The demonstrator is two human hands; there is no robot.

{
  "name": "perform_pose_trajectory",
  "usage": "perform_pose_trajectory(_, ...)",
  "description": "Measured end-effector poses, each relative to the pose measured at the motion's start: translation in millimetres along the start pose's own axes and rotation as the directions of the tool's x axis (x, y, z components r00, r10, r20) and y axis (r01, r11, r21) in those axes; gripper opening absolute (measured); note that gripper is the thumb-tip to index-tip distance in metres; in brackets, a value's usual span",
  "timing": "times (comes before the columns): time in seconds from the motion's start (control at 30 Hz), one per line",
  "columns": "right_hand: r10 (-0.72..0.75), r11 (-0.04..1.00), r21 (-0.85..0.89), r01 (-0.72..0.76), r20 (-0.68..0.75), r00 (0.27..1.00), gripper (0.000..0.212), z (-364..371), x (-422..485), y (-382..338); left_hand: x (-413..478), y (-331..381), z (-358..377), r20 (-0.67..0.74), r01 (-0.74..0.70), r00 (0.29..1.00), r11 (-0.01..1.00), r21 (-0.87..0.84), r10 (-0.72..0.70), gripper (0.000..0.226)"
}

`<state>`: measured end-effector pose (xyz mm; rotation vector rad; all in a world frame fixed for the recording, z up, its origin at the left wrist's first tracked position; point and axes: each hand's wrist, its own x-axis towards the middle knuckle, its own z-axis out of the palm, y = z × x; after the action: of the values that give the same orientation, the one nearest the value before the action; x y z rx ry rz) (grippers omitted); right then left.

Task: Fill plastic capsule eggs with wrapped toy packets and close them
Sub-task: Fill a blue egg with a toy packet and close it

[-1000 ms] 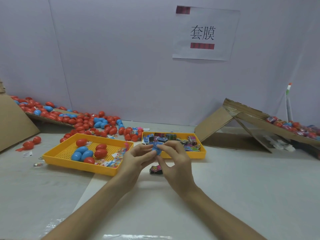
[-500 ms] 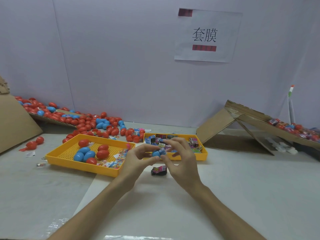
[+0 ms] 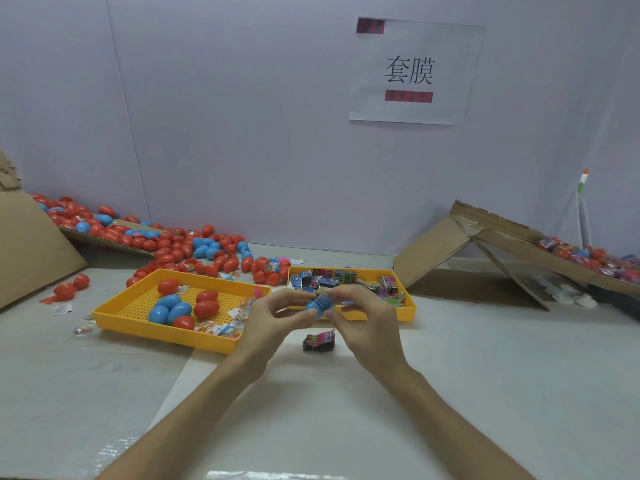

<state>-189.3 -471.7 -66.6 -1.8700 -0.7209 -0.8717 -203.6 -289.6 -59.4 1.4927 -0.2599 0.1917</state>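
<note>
Pinched blue capsule egg (image 3: pixel 320 304) between curled fingertips of left hand (image 3: pixel 273 318) and right hand (image 3: pixel 367 322), over table (image 3: pixel 450 393), before packet tray (image 3: pixel 410 311). Probably best closed by squaring halves, then pressing straight together, wrapper clear of seam.

You face a pale lilac wall (image 3: pixel 242 116) carrying a white paper sign (image 3: pixel 446 64) with black characters. Below spreads a grey table (image 3: pixel 502 368), evenly lit, with a cardboard sheet (image 3: pixel 31 251) left and a cardboard ramp (image 3: pixel 433 247) right.
</note>
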Motion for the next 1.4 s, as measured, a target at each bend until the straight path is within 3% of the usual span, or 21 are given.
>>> perform_pose_trajectory(0.13, -0.062, 0.994, -0.099, 0.055, -0.069, 0.996, 0.025, 0.8, -0.6, -1.5, -0.3, 2.9, 0.8, 0.025, 0.098, 0.995, 0.964, -0.248, -0.095, 0.039)
perform_pose_trajectory(0.27, -0.099, 0.989, -0.112, 0.096, -0.021, 0.995, 0.032, 5.8, -6.4, -4.7, -1.0, 1.4, -2.3, 0.175, 0.271, 0.961, 0.835, -0.479, -0.212, 0.041)
perform_pose_trajectory(0.47, -0.166, 0.970, -0.187, 0.156, -0.037, 0.985, 0.033, 8.8, -9.7, -5.2, -2.6, -1.7, -1.2, 0.328, 0.360, 0.918, 0.819, -0.446, -0.225, 0.033)
perform_pose_trajectory(0.6, -0.202, 0.961, -0.201, 0.191, -0.038, 0.979, 0.021, 8.3, -9.1, -6.7, -2.8, 1.8, -0.3, 0.293, 0.380, 0.919, 0.794, -0.474, -0.265, 0.046)
perform_pose_trajectory(0.7, -0.220, 0.955, -0.210, 0.210, -0.027, 0.975, 0.019, 9.5, -9.9, -7.7, -3.4, 1.9, -1.1, 0.309, 0.381, 0.915, 0.803, -0.458, -0.258, 0.033)
perform_pose_trajectory(0.83, -0.232, 0.954, -0.203, 0.219, -0.040, 0.972, 0.020, 9.0, -10.5, -6.9, -4.2, 4.0, -1.8, 0.361, 0.393, 0.901, 0.805, -0.445, -0.240, 0.034)
perform_pose_trajectory(1.03, -0.201, 0.968, -0.172, 0.182, -0.106, 0.974, 0.037, 10.4, -10.9, -8.9, -3.5, 3.1, -2.8, 0.390, 0.387, 0.896, 0.805, -0.450, -0.212, 0.030)
perform_pose_trajectory(1.4, -0.238, 0.963, -0.157, 0.219, -0.114, 0.965, 0.023, 12.5, -12.7, -1.5, -2.1, 0.7, -3.5, 0.421, 0.396, 0.882, 0.818, -0.417, -0.213, 0.029)
